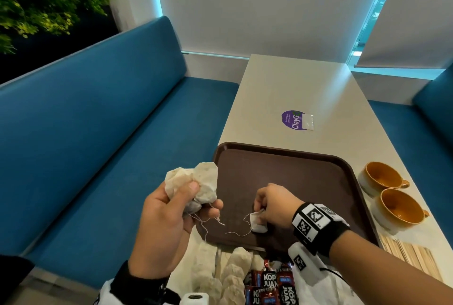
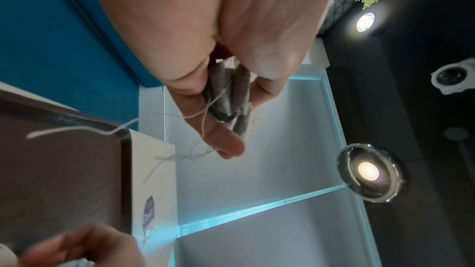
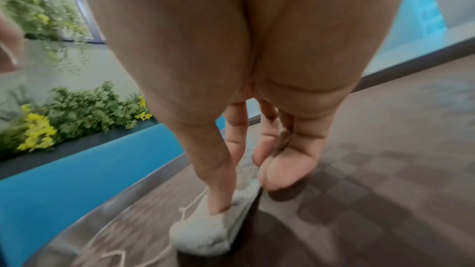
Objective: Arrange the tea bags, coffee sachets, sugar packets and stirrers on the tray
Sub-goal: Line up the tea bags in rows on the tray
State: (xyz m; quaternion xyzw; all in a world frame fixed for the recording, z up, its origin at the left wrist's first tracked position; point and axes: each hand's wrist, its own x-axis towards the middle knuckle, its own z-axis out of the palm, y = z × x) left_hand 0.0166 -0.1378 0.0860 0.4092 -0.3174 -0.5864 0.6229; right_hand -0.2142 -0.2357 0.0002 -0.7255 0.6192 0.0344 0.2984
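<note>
A brown tray (image 1: 282, 165) lies on the pale table. My left hand (image 1: 171, 206) grips a bunch of white tea bags (image 1: 196, 182) above the tray's left edge, their strings dangling; the left wrist view shows the tea bags (image 2: 228, 92) between palm and fingers. My right hand (image 1: 266, 204) pinches a single tea bag (image 1: 257, 225) that touches the tray's near left part; in the right wrist view the thumb presses on this tea bag (image 3: 218, 228). More tea bags (image 1: 230, 272) and red coffee sachets (image 1: 272, 285) lie at the table's near edge. Wooden stirrers (image 1: 411, 258) lie to the right.
Two orange cups (image 1: 382, 177) stand right of the tray. A clear packet (image 1: 307, 122) lies on a purple sticker beyond the tray. Blue bench seats (image 1: 110, 133) flank the table on both sides, with plants behind the left bench.
</note>
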